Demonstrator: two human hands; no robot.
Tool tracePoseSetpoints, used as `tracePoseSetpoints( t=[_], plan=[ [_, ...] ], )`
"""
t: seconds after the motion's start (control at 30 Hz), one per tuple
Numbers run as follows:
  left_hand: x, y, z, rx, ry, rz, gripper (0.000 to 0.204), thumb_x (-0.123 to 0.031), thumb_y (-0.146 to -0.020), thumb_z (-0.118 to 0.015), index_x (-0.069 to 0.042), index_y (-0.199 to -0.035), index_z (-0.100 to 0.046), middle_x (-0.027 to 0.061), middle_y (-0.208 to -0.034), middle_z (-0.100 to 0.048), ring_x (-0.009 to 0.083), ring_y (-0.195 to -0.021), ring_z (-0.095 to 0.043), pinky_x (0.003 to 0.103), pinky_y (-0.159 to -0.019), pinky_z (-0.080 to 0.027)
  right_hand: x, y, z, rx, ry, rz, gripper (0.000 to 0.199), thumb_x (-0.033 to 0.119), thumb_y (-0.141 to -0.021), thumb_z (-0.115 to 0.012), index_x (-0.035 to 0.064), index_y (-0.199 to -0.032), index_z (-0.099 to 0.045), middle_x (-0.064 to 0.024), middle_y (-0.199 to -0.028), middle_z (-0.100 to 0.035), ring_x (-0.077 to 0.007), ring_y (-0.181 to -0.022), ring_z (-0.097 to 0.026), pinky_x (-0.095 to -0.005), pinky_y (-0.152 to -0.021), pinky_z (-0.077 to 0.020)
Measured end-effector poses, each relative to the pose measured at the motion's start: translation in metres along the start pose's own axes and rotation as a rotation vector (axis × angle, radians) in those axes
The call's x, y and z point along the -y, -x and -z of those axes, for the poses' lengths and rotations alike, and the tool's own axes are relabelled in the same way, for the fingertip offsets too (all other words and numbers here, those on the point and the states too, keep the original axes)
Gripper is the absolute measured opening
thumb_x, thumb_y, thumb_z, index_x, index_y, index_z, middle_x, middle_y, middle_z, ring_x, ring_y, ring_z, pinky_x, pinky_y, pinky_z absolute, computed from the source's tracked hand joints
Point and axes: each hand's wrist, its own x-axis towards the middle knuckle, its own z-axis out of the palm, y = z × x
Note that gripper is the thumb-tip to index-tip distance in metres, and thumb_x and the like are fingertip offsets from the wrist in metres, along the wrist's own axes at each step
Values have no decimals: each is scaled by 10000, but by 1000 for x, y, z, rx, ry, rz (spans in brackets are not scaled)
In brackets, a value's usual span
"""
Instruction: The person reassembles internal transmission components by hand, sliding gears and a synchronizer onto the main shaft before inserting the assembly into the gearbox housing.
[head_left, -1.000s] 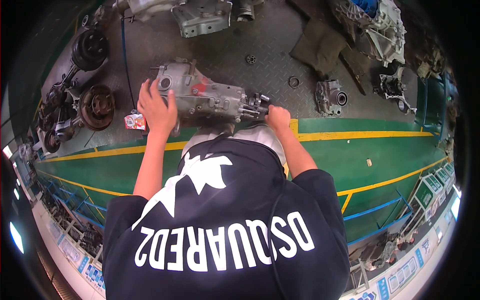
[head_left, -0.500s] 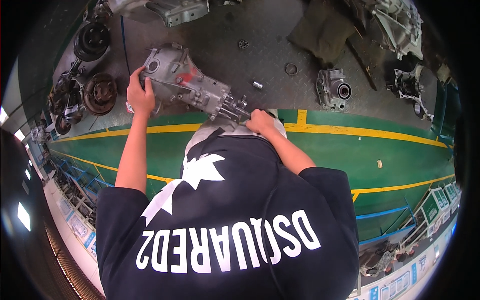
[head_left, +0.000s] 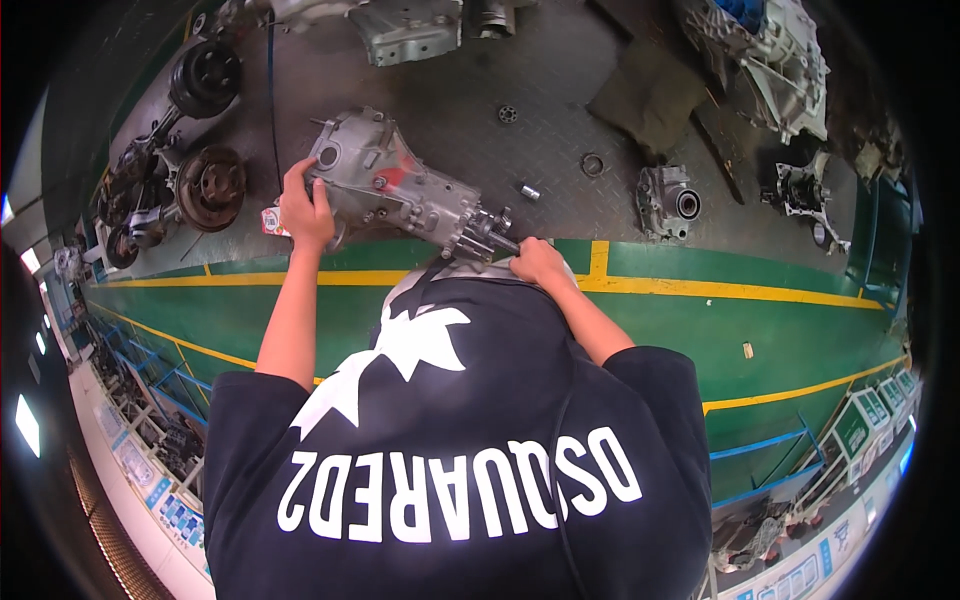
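Observation:
A grey metal gearbox [head_left: 432, 205] with a red patch on its casing lies slantwise in front of me, its wide bell end at the left. My left hand [head_left: 305, 212] grips the rim of that bell end, thumb apart from the fingers. At the narrow right end, rods and a shaft [head_left: 498, 238] stick out toward my body. My right hand [head_left: 540, 262] is closed around the shaft's end, its fingertips partly hidden. Beyond the gearbox lie a small silver cylinder [head_left: 529, 192], a ball bearing [head_left: 508, 114] and a metal ring [head_left: 592, 164].
Brake drums on an axle [head_left: 212, 187] stand at the left. A small housing [head_left: 668, 205], a bracket-like casting [head_left: 803, 187] and a large casing [head_left: 768, 75] sit at the right. A dark cloth [head_left: 650, 95] lies farther back on the metal table [head_left: 450, 130]. Below is green floor with yellow lines.
The whole scene sits lower in the picture, with the near parts shifted right. Both hands keep their hold on the gearbox and its shaft, with little visible movement between them.

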Motion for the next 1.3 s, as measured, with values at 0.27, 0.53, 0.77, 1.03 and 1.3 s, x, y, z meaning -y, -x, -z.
tracePoseSetpoints(
  t=[0.27, 0.53, 0.77, 1.03, 1.3],
  plan=[
    [-9, -7, -1, 3, -42, -40, 315, -137, -923, -582, -100, -1233, -624, 116, -1245, -656, 350, -1133, -624, 432, -908, -463, -25, -34, -4, 222, -122, 89, 384, 304, -722, -741, 14, -974, -762, -167, -899, -747, -292, -841, -722, -397, -802, -560],
    [-14, -3, -6, 13, -159, 19, 327, -130, -932, -562, -130, -1256, -610, 80, -1243, -638, 315, -1151, -610, 434, -883, -443, -16, -7, 4, -40, -90, 136, 375, 440, -852, -694, 122, -1048, -726, -185, -1001, -743, -391, -988, -699, -491, -872, -553],
    [-28, 1, -14, -71, -357, -24, 379, -124, -931, -570, -112, -1310, -594, 174, -1414, -504, 367, -1319, -464, 487, -1062, -338, -13, -9, 3, -405, -58, 162, 231, 271, -790, -680, 112, -958, -678, -178, -849, -726, -406, -862, -701, -511, -795, -555],
    [-134, 4, -65, 758, -141, -534, 1095, -581, -643, -865, -131, -1533, -413, 108, -1543, -453, 297, -1500, -346, 539, -1195, -251, -13, -33, 10, -676, -107, 176, 217, 186, -685, -699, 107, -878, -637, -153, -790, -707, -376, -787, -706, -517, -709, -554],
    [-122, -20, -115, 941, -320, -501, 1112, -466, -572, -900, -171, -1533, -425, 85, -1509, -500, 281, -1423, -463, 533, -1142, -382, -13, -26, 43, -805, -218, 435, 273, 220, -724, -780, 105, -955, -691, -67, -955, -646, -299, -975, -567, -410, -858, -460]
  ],
)
